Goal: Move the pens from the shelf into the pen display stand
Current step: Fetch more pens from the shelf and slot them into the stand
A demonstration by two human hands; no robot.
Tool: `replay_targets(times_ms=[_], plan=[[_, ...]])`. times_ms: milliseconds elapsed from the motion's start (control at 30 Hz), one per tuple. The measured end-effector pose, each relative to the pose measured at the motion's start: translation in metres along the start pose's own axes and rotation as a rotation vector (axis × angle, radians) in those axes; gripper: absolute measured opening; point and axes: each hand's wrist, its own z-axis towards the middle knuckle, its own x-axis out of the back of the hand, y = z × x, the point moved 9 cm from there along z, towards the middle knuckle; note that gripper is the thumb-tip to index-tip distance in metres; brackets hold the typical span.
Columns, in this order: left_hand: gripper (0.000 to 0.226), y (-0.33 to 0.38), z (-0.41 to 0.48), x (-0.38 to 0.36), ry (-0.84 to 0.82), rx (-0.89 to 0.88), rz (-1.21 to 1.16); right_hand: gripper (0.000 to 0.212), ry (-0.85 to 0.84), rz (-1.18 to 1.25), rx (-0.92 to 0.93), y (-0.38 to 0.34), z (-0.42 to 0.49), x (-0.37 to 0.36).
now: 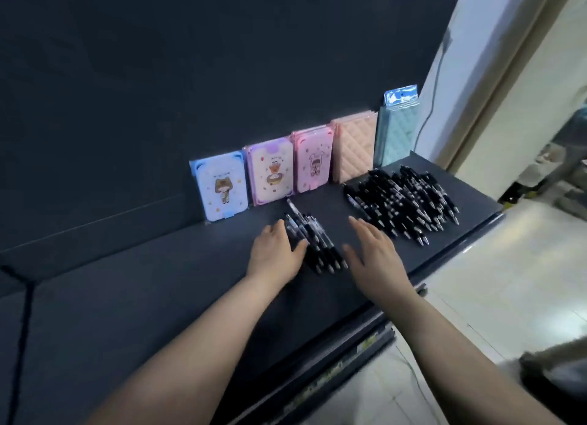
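A small bunch of black pens (320,250) lies on the dark shelf (158,297), tips toward the front edge. My left hand (274,253) rests with straight fingers against the left side of that bunch, thumb touching it. My right hand (373,250) hovers flat and open just right of the bunch, fingers spread, holding nothing. A large heap of black pens (403,199) lies farther right on the shelf. No pen display stand is in view.
Notebooks lean on the dark back wall: blue (220,189), purple (271,173), pink (314,162), a peach quilted one (355,145) and a teal quilted one (397,132). The shelf's front edge (381,323) drops to a pale tiled floor (508,281) on the right.
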Motion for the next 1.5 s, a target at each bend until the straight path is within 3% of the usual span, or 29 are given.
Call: replay_targets(times_ms=[233,433,533,733,867,1000,1100,1267,1500], plan=[[0.070,0.003,0.027,-0.015,0.001,0.316,0.099,0.051,-0.176,0.029,0.185,0.006,0.061,-0.025],[0.072,-0.005,0.022,-0.017,-0.067,0.460,0.145,0.053,-0.307,-0.040,0.170,-0.019,0.091,-0.053],[0.069,-0.010,0.019,-0.015,-0.081,0.493,0.123,0.051,-0.366,-0.092,0.150,-0.019,0.097,-0.058],[0.086,-0.007,0.019,-0.015,-0.064,0.470,0.126,0.046,-0.412,-0.135,0.132,0.002,0.096,-0.051],[0.093,0.011,0.024,-0.022,0.011,0.416,0.057,0.041,-0.370,-0.079,0.129,0.001,0.092,-0.048],[0.099,0.020,0.030,-0.031,-0.035,0.403,0.080,0.039,-0.343,-0.020,0.134,0.003,0.094,-0.044],[0.088,0.020,0.032,-0.034,-0.081,0.412,0.091,0.019,-0.364,0.003,0.134,0.007,0.095,-0.045],[0.035,0.024,0.029,-0.028,-0.034,0.360,0.172,0.033,-0.391,-0.037,0.117,0.007,0.090,-0.051],[0.009,0.008,0.014,-0.019,-0.034,0.368,0.103,0.040,-0.370,-0.176,0.141,-0.006,0.080,-0.052]])
